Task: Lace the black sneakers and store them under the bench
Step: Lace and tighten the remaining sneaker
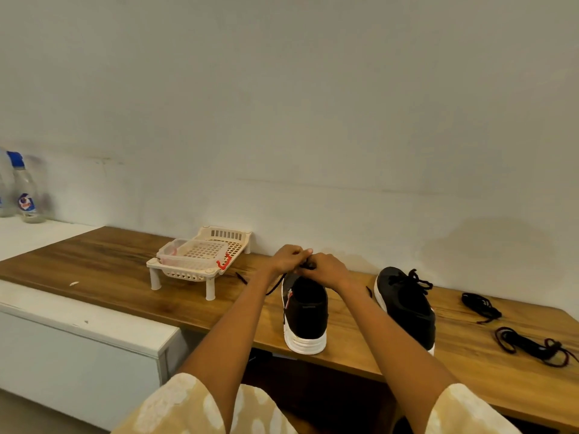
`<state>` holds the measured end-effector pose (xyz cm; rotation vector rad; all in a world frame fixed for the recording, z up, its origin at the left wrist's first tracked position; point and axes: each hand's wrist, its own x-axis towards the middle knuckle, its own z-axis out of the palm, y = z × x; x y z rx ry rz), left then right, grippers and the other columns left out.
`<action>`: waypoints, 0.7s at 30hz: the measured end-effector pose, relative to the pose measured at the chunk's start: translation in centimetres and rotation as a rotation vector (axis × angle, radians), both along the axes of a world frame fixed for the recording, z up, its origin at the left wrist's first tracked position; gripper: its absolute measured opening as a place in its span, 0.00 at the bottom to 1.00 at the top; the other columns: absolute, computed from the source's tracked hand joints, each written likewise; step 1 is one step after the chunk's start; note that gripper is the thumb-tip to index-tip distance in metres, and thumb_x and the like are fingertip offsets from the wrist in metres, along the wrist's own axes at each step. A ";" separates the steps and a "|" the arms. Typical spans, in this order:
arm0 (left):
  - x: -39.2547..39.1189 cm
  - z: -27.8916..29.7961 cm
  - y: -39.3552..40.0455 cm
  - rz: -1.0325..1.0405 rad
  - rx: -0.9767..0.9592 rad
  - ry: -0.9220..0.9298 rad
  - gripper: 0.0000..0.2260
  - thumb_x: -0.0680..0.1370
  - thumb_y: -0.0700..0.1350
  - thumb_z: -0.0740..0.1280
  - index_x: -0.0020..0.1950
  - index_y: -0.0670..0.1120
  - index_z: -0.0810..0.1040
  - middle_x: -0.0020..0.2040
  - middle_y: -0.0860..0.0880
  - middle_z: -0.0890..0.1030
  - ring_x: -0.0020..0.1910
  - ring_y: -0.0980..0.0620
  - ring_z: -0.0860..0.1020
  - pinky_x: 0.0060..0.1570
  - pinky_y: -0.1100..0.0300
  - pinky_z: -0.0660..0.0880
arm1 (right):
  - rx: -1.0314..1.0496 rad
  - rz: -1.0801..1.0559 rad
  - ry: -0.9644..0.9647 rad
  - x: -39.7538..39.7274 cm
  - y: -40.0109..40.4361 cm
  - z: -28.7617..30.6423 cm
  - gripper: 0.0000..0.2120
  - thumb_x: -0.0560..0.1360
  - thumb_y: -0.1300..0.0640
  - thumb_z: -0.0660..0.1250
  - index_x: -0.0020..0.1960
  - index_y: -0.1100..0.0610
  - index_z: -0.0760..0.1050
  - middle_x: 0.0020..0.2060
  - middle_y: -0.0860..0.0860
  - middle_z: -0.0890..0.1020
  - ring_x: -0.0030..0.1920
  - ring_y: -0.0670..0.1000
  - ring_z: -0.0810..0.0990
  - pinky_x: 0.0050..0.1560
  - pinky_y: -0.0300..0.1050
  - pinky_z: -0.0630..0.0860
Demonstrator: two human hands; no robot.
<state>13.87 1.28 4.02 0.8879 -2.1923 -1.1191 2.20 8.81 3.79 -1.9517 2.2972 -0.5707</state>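
Black fabric sneaker with a white sole (305, 311) stands heel toward the wearer on the brown wooden bench top (109, 264), and both the left hand (288, 256) and right hand (326, 270) are pressed close over its tongue, pinching the black lace (275, 286). I judge the lacing goes best with even tension, ends equal. Its laced mate (405, 303) sits just right, two loose dark laces (513, 327) beyond, a cream plastic rack (200, 261) left; nothing blocks the hands.
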 end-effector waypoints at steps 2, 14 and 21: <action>-0.3 -0.1 -0.1 -0.001 -0.117 -0.039 0.18 0.80 0.55 0.60 0.36 0.45 0.71 0.37 0.46 0.75 0.37 0.51 0.73 0.41 0.58 0.69 | -0.042 -0.031 -0.064 0.0 -0.4 -0.4 0.17 0.79 0.48 0.60 0.49 0.60 0.79 0.40 0.56 0.81 0.40 0.53 0.78 0.36 0.43 0.70; 4.7 2.9 -2.1 0.103 -0.237 -1.014 0.14 0.78 0.43 0.64 0.61 0.39 0.74 0.47 0.44 0.78 0.43 0.49 0.76 0.45 0.57 0.74 | -0.034 0.053 -0.412 -0.7 -0.2 0.5 0.12 0.80 0.55 0.60 0.39 0.53 0.74 0.33 0.47 0.78 0.34 0.43 0.76 0.37 0.34 0.72; 2.7 1.0 -1.8 -0.103 -0.177 -0.406 0.12 0.78 0.39 0.64 0.61 0.40 0.78 0.58 0.42 0.79 0.54 0.48 0.76 0.52 0.59 0.71 | -0.057 0.145 -0.443 -1.3 0.1 0.6 0.08 0.79 0.58 0.63 0.50 0.60 0.80 0.38 0.50 0.80 0.38 0.49 0.78 0.39 0.34 0.74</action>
